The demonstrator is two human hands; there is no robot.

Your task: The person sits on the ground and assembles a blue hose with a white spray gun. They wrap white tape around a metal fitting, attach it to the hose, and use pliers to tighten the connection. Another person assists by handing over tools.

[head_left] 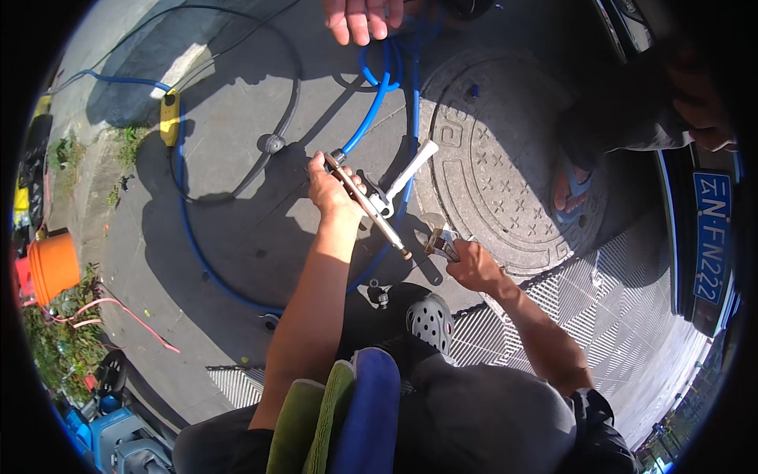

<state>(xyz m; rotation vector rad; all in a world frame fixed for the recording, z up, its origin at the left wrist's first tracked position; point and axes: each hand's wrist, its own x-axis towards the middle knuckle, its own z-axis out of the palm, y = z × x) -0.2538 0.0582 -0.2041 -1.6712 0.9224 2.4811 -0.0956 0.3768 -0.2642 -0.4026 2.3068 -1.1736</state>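
- The metal rod point(377, 217) lies between both hands; its long axis runs from about 11 o'clock to 5 o'clock.
- The left hand point(332, 192) is the nearer one: its fingers are curled around the upper part of the rod, near the end of the blue hose point(369, 120).
- From the left hand, the rod's tip is between 4 and 5 o'clock.
- The right hand point(475, 268) is closed around a wrench-like tool point(444, 244), whose head is just beside this tip; contact I cannot confirm.
- From the right hand, the rod is at 10 o'clock.
- A white handle point(412, 167) points to 1 o'clock, beside the rod.
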